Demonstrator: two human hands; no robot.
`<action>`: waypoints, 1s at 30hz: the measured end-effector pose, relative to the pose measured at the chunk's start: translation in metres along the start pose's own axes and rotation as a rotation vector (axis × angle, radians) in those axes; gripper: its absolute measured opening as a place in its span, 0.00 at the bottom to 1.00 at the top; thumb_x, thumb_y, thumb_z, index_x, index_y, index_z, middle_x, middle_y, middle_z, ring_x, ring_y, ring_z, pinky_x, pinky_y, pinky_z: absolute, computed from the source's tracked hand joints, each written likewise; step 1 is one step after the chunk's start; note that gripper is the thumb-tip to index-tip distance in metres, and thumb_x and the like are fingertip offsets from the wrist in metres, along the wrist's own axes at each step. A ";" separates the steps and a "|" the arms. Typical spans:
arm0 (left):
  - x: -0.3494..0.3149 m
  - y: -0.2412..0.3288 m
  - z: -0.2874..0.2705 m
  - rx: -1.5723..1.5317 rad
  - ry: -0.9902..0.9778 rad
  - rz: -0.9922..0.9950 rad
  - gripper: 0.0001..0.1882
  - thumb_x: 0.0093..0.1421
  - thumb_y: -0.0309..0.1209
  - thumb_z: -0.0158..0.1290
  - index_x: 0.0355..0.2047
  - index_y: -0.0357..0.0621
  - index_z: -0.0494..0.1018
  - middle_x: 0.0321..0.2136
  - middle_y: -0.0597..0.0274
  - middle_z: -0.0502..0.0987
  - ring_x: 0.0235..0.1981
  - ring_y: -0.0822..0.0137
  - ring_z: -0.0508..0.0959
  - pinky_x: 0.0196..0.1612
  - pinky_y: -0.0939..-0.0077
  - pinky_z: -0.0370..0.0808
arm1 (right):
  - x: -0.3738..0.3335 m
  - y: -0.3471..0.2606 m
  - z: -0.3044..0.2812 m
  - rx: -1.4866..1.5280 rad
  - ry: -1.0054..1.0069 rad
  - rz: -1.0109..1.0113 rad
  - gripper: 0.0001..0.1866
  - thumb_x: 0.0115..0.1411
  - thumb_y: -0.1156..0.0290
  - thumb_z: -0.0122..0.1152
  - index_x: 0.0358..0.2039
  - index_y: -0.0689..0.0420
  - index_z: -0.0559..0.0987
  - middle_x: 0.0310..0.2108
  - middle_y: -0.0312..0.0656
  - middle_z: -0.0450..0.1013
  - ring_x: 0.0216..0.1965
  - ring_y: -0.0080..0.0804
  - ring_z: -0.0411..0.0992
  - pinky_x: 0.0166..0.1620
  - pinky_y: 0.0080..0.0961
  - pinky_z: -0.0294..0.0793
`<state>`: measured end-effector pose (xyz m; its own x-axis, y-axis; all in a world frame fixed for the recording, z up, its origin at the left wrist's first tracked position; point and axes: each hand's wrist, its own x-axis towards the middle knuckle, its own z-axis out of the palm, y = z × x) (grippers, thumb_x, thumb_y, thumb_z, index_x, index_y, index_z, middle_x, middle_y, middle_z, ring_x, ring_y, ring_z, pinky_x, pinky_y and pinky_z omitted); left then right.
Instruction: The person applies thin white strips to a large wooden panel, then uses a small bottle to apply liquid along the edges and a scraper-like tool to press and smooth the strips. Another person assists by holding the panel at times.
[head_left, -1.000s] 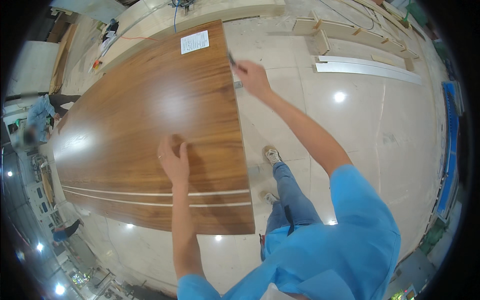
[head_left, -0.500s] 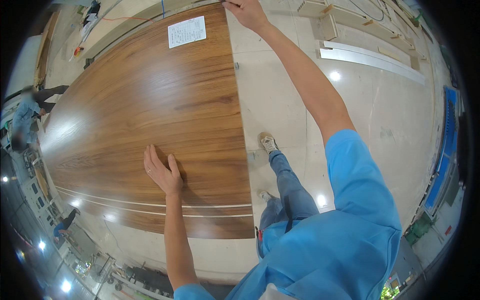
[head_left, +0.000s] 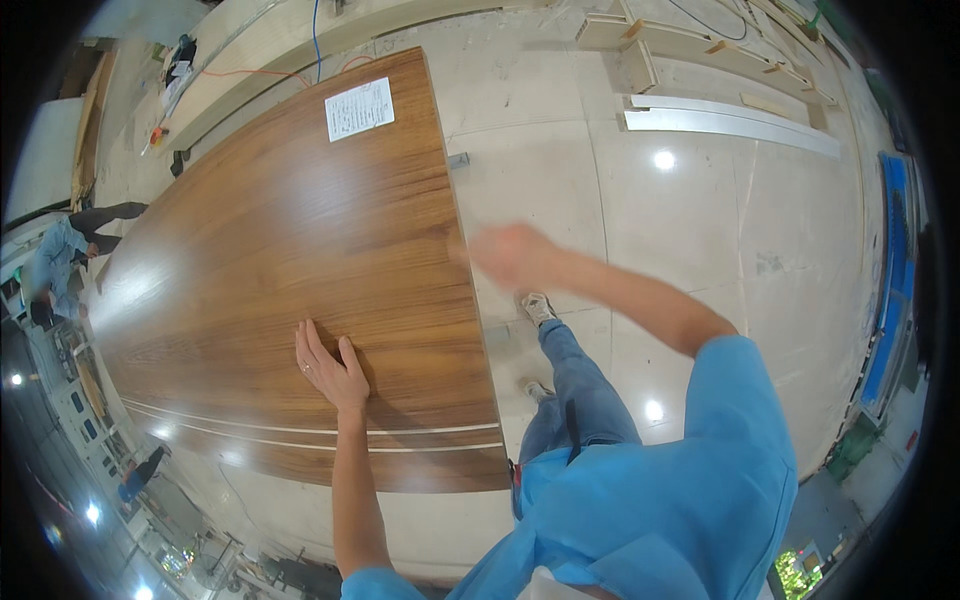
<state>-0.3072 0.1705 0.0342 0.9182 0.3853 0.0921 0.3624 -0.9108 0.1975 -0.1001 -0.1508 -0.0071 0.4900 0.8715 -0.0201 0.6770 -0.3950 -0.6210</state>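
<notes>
A large brown wood-grain panel (head_left: 310,240) with two pale stripes across its near part lies flat before me. My left hand (head_left: 335,375) rests palm down on its face, a little beyond the stripes, fingers stretched out and a ring on one of them. Beside the panel's right edge is my right hand (head_left: 512,253), smeared by motion. Its fingertips reach close to that edge; whether they touch it, and how the fingers are held, I cannot make out. A white printed sheet (head_left: 360,109) lies on the panel's far end.
Beyond the panel runs a long pale beam (head_left: 400,22), with blue and orange lines near it. White strips (head_left: 730,122) and wooden frame pieces (head_left: 700,50) lie on the floor at far right. At the left, a person in a blue shirt (head_left: 58,250) is near the panel's far side.
My right hand has come back from the panel's far corner, along its right edge toward me. The left hand stays flat on the panel. The view has shifted slightly, showing the whole far end.
</notes>
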 end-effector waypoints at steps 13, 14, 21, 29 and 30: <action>-0.003 -0.007 0.006 -0.044 0.057 0.042 0.31 0.69 0.39 0.52 0.69 0.38 0.63 0.68 0.42 0.65 0.69 0.42 0.62 0.70 0.48 0.58 | 0.124 0.114 -0.039 -0.124 0.729 -0.040 0.15 0.69 0.68 0.56 0.54 0.48 0.82 0.32 0.45 0.78 0.34 0.47 0.77 0.35 0.39 0.76; -0.003 -0.007 0.006 -0.047 0.061 0.039 0.31 0.69 0.39 0.52 0.69 0.38 0.63 0.68 0.43 0.65 0.69 0.42 0.62 0.70 0.48 0.58 | 0.097 0.094 -0.022 -0.131 0.683 -0.048 0.17 0.69 0.70 0.56 0.57 0.47 0.80 0.32 0.43 0.77 0.34 0.45 0.77 0.35 0.38 0.77; -0.002 -0.003 0.004 -0.048 0.064 0.030 0.31 0.70 0.40 0.52 0.69 0.39 0.63 0.68 0.44 0.65 0.69 0.43 0.62 0.70 0.48 0.58 | -0.090 -0.080 0.085 0.121 0.301 -0.125 0.25 0.60 0.73 0.60 0.59 0.49 0.77 0.32 0.39 0.74 0.34 0.40 0.76 0.33 0.36 0.78; -0.005 -0.008 0.012 -0.043 0.103 0.057 0.30 0.71 0.43 0.52 0.68 0.40 0.65 0.67 0.46 0.67 0.68 0.45 0.64 0.69 0.50 0.59 | 0.026 0.025 0.012 0.081 0.733 0.006 0.17 0.65 0.72 0.59 0.55 0.50 0.82 0.32 0.41 0.77 0.33 0.43 0.76 0.34 0.36 0.78; -0.004 -0.010 0.014 -0.050 0.122 0.079 0.30 0.71 0.44 0.52 0.67 0.40 0.66 0.67 0.46 0.67 0.68 0.45 0.64 0.69 0.50 0.60 | 0.033 0.032 0.016 0.212 0.762 0.023 0.17 0.67 0.71 0.60 0.55 0.51 0.82 0.29 0.41 0.75 0.31 0.42 0.75 0.33 0.37 0.77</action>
<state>-0.3125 0.1758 0.0178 0.9164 0.3301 0.2263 0.2782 -0.9319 0.2328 -0.0711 -0.1299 -0.0406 0.7958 0.3944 0.4596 0.5804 -0.2804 -0.7645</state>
